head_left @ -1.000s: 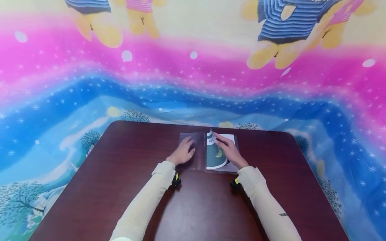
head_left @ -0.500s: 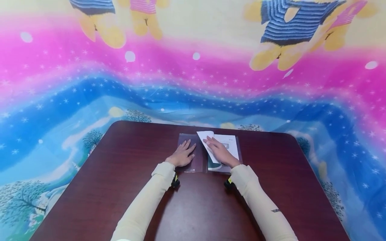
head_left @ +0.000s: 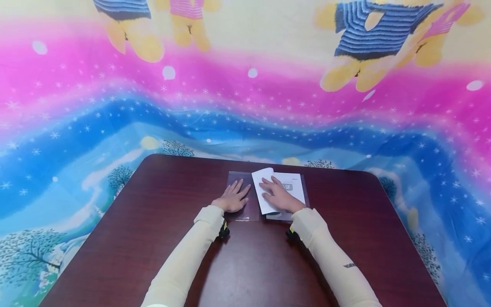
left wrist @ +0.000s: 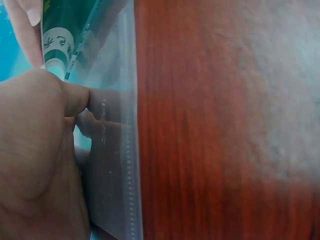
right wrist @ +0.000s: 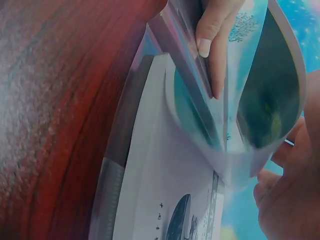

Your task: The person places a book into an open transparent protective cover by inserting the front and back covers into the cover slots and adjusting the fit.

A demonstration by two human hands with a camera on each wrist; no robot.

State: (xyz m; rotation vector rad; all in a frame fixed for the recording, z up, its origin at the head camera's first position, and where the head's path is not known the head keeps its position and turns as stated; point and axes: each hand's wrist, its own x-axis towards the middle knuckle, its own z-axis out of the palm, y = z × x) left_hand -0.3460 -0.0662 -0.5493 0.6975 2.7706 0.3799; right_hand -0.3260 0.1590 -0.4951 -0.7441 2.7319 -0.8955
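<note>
A book (head_left: 294, 178) lies open on the table, its white first page facing up. Under its left side spreads a clear plastic book cover (head_left: 251, 211), whose seamed edge shows in the left wrist view. My left hand (head_left: 232, 199) rests flat on that plastic flap, fingers spread. The book's front cover (head_left: 264, 207), green outside and white inside, is bent over to the left. My right hand (head_left: 281, 198) lies on its white inner side with fingers spread. In the right wrist view the bent cover (right wrist: 270, 95) curves up between both hands.
The dark red-brown table (head_left: 172, 179) has rounded far corners, and the book lies near its far edge. Behind it hangs a colourful printed cloth (head_left: 245, 106). A small black device (head_left: 223, 232) sits under the left wrist, another (head_left: 291, 234) under the right.
The front cover, earlier half lifted with its green side showing, has been turned left, white side up. My right hand has moved left onto it. My left hand stays on the plastic.
</note>
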